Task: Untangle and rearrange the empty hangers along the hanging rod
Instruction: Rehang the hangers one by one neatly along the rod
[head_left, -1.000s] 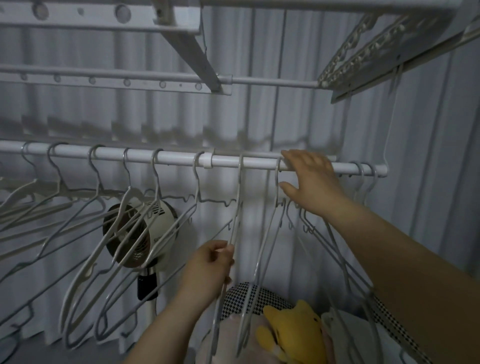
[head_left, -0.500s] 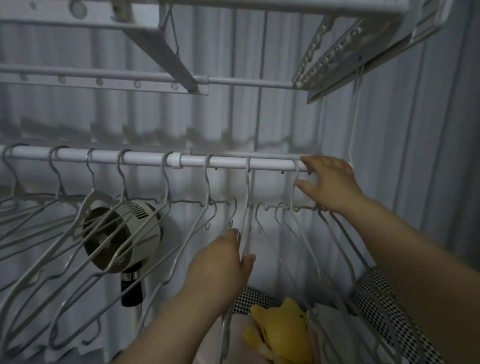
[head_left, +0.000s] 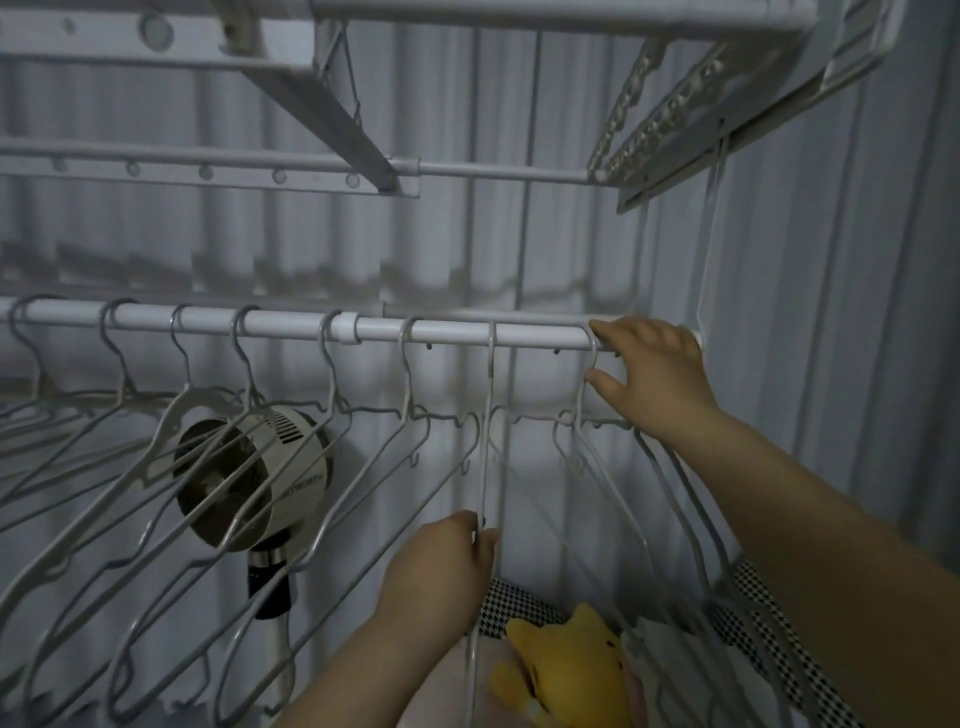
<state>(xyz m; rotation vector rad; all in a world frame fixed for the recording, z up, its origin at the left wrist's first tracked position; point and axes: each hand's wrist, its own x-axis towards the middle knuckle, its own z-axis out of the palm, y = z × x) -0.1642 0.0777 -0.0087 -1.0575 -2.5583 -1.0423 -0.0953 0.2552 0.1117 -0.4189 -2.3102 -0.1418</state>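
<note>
Pleated white curtains (head_left: 519, 249) fill the background, and a white hanging rod (head_left: 291, 324) is seen running across them from the left edge almost to the right. Empty hangers (head_left: 171, 421) of grey and white wire are hooked along the rod's left and middle stretches, spaced apart at the hooks, with their shoulders slanting down to the left and overlapping one another below the rod. Near the rod's right part a thin white hanger (head_left: 487, 441) is hung edge-on, dropping almost straight down. Its wire is pinched well below the rod by the left hand (head_left: 441, 566), the thumb and fingertips being closed on it. At the rod's right end the right hand (head_left: 649, 374) is laid on the rod: its fingers (head_left: 639, 332) are draped over the top, only slightly bent, while the thumb is spread apart beneath and is not closed round the rod. The hook of a further hanger (head_left: 584, 384) is seen just beside that thumb, and more wires trail down below the rod past the right forearm. Under the rod's left half, behind the slanting hangers, a round white fan (head_left: 249, 478) is mounted on a dark neck. Far beneath the rod's right part a yellow plush toy (head_left: 566, 665) is lying against black-and-white houndstooth fabric (head_left: 519, 608). Above the rod a white drying rack (head_left: 675, 130) is fixed overhead.
</note>
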